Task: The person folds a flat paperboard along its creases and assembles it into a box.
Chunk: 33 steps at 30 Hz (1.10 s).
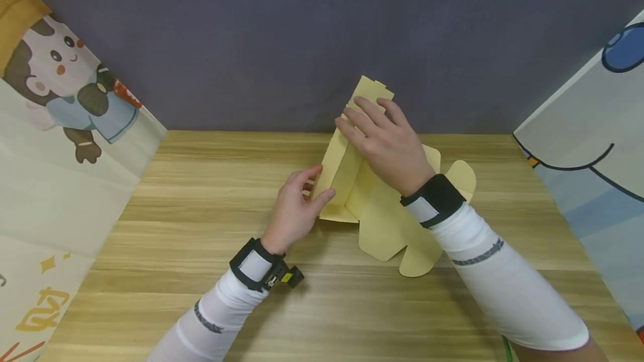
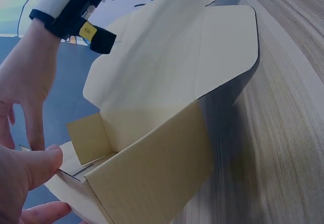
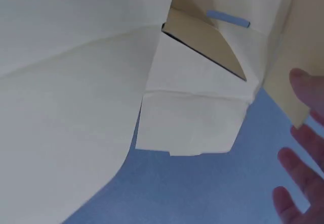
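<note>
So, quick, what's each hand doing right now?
Left hand: holding the cardboard box by its edge.
Right hand: touching the box; whether it grips can't be told.

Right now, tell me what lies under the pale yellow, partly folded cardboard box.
The light-brown wood-grain tabletop shows around the lower edges of the cardboard box. The area directly beneath is covered, so I cannot tell whether anything else lies there.

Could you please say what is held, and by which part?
The left hand holds the cardboard box by its near left side; whether the right hand grips it is unclear.
</note>
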Motion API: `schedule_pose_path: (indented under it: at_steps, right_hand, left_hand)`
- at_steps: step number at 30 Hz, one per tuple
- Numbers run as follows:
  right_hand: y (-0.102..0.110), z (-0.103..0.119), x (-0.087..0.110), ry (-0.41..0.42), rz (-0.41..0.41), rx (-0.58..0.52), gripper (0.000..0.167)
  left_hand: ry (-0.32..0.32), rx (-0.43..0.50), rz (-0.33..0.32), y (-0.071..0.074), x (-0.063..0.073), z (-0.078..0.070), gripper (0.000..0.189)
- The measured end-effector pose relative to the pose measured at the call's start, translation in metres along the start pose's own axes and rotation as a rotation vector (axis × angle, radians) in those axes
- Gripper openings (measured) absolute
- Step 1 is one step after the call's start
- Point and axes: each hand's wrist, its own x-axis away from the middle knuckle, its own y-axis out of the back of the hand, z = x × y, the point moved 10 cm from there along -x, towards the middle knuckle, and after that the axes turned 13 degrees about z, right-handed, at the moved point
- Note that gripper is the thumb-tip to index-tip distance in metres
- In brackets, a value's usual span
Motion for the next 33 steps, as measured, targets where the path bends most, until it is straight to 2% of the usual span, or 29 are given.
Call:
schedule_pose_path:
  at_steps: [5, 13, 17, 22, 26, 29, 33]
  right_hand:
    - [-0.009, 0.008, -0.002, 0.066, 0.038, 0.005, 0.026]
    - [-0.009, 0.015, 0.003, 0.132, -0.004, -0.030, 0.024]
    - [-0.013, 0.013, 0.004, 0.111, 0.013, -0.065, 0.022]
    - [-0.024, 0.006, 0.000, 0.067, 0.119, -0.182, 0.020]
    - [-0.032, 0.004, -0.001, 0.078, 0.181, -0.291, 0.017]
    - [-0.034, 0.002, 0.001, 0.083, 0.172, -0.317, 0.013]
    - [-0.031, -0.002, 0.005, 0.025, 0.104, -0.244, 0.010]
  left_hand:
    - [-0.004, -0.003, -0.003, -0.001, 0.000, 0.001, 0.053]
    - [-0.006, -0.014, -0.006, -0.001, 0.000, 0.001, 0.053]
    - [-0.009, -0.013, -0.005, -0.002, 0.001, 0.001, 0.052]
    - [-0.022, -0.019, -0.002, -0.002, 0.002, -0.002, 0.052]
    - [-0.034, -0.023, -0.002, -0.003, 0.002, -0.003, 0.051]
    - [-0.041, -0.016, -0.004, -0.003, 0.002, -0.004, 0.052]
    - [-0.041, -0.011, -0.016, -0.003, 0.002, -0.004, 0.052]
